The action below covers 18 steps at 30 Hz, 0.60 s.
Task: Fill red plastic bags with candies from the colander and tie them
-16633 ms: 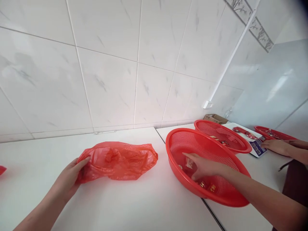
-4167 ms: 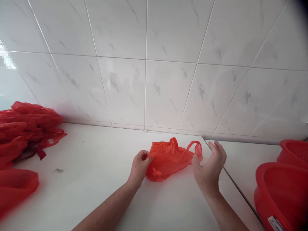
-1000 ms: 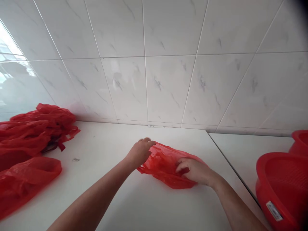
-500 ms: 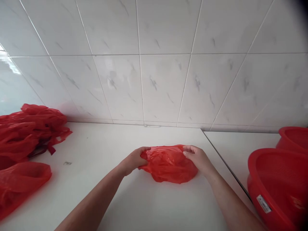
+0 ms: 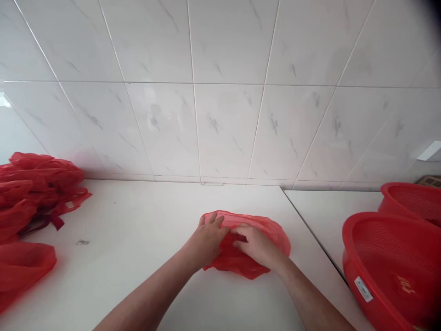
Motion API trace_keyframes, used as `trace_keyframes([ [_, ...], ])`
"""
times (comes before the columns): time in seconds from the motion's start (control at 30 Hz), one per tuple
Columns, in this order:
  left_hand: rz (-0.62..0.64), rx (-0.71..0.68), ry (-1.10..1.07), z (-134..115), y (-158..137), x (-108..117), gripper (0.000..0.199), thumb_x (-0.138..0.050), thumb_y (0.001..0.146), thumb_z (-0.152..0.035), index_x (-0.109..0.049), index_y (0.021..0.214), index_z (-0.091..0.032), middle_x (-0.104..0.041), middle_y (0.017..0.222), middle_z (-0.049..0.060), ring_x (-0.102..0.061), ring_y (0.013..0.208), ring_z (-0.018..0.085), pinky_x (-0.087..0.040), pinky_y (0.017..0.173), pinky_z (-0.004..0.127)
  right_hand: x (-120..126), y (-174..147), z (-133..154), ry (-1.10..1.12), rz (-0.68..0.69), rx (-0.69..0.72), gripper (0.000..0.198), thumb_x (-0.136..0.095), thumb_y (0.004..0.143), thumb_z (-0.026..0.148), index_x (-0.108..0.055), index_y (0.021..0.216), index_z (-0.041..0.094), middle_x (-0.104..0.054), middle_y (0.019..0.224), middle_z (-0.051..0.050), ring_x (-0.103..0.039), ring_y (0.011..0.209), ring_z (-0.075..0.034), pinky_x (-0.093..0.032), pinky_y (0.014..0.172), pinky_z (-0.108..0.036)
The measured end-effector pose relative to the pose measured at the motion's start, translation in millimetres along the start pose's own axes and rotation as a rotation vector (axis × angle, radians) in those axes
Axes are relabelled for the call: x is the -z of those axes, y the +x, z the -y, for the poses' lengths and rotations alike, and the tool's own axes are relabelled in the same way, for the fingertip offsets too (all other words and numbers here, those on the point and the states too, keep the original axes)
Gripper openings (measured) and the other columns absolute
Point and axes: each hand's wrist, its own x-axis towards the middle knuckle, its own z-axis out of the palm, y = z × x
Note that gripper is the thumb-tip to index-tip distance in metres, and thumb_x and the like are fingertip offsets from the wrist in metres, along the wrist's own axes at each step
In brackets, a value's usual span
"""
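A red plastic bag (image 5: 248, 271), thin and crumpled, lies spread on the white tabletop in front of me. My left hand (image 5: 206, 240) rests on its left part with the fingers apart. My right hand (image 5: 254, 242) is over the middle of the bag, palm down, its fingers bent and a gap between thumb and forefinger. The fingertips of both hands come close together above the bag. Some of the bag is hidden beneath the hands.
A heap of red plastic bags (image 5: 44, 184) lies at the far left, with another red bag (image 5: 27, 264) nearer me. Two red plastic baskets stand at the right, a near basket (image 5: 351, 257) and a far basket (image 5: 389, 195). A tiled wall (image 5: 227, 128) rises behind the table.
Both hands have let go of the bag's side edges and moved inward over its middle. The bag now lies flatter and wider. The view has shifted slightly to the right.
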Motion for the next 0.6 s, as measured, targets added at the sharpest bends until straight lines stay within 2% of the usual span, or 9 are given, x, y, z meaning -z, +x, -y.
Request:
trace_keyframes([
  [0.07,0.04,0.021,-0.038,8,2,-1,0.053,-0.063,0.061,-0.009,-0.059,0.111,-0.028,-0.056,0.122,0.008,-0.04,0.128,0.034,-0.038,0.1,0.051,7,3,-6,0.031,-0.099,-0.003,0.021,-0.05,0.085,0.023,-0.067,0.099,0.026,-0.066,0.1,0.0,-0.061,0.088,-0.016,-0.049,0.076,-0.028],
  [0.17,0.049,0.027,-0.071,18,5,7,0.059,-0.065,0.059,-0.01,-0.059,0.115,-0.028,-0.055,0.125,0.009,-0.037,0.13,0.036,-0.036,0.102,0.051,17,8,-21,-0.018,-0.318,-0.042,0.023,-0.048,0.087,0.025,-0.064,0.103,0.025,-0.064,0.108,-0.001,-0.06,0.093,-0.016,-0.048,0.082,-0.03],
  [0.23,0.01,0.007,-0.101,20,7,16,0.054,-0.063,0.063,-0.011,-0.059,0.115,-0.027,-0.056,0.125,0.009,-0.041,0.127,0.034,-0.037,0.101,0.049,20,11,-31,-0.088,-0.332,-0.092,0.029,-0.049,0.086,0.025,-0.062,0.111,0.023,-0.061,0.116,-0.004,-0.059,0.1,-0.019,-0.047,0.087,-0.033],
  [0.3,-0.078,-0.033,-0.137,18,6,25,0.04,-0.056,0.074,-0.015,-0.061,0.113,-0.026,-0.061,0.117,0.009,-0.051,0.117,0.029,-0.042,0.096,0.045,21,12,-37,-0.146,-0.288,-0.122,0.034,-0.051,0.085,0.024,-0.06,0.118,0.02,-0.059,0.12,-0.006,-0.057,0.106,-0.021,-0.046,0.09,-0.036],
  [0.4,-0.21,-0.134,-0.136,5,-4,32,0.029,-0.044,0.086,-0.019,-0.062,0.108,-0.024,-0.065,0.102,0.009,-0.058,0.101,0.025,-0.045,0.093,0.044,18,12,-33,-0.191,-0.336,-0.036,0.028,-0.049,0.088,0.021,-0.061,0.113,0.018,-0.061,0.115,-0.006,-0.056,0.106,-0.019,-0.045,0.093,-0.034],
  [0.5,-0.248,-0.23,-0.047,-6,-22,26,0.03,-0.049,0.085,-0.02,-0.061,0.112,-0.025,-0.065,0.106,0.009,-0.056,0.107,0.028,-0.036,0.102,0.052,9,11,-19,-0.321,-0.449,0.09,0.023,-0.046,0.092,0.023,-0.063,0.107,0.019,-0.063,0.108,-0.006,-0.056,0.103,-0.018,-0.044,0.091,-0.032],
  [0.6,-0.264,-0.234,0.056,0,-30,9,0.04,-0.045,0.082,-0.008,-0.059,0.114,-0.028,-0.067,0.105,0.006,-0.057,0.108,0.027,-0.022,0.107,0.061,-2,14,-13,-0.49,-0.357,0.084,0.014,-0.059,0.086,0.031,-0.068,0.091,0.02,-0.066,0.093,-0.005,-0.059,0.093,-0.021,-0.046,0.084,-0.032],
])
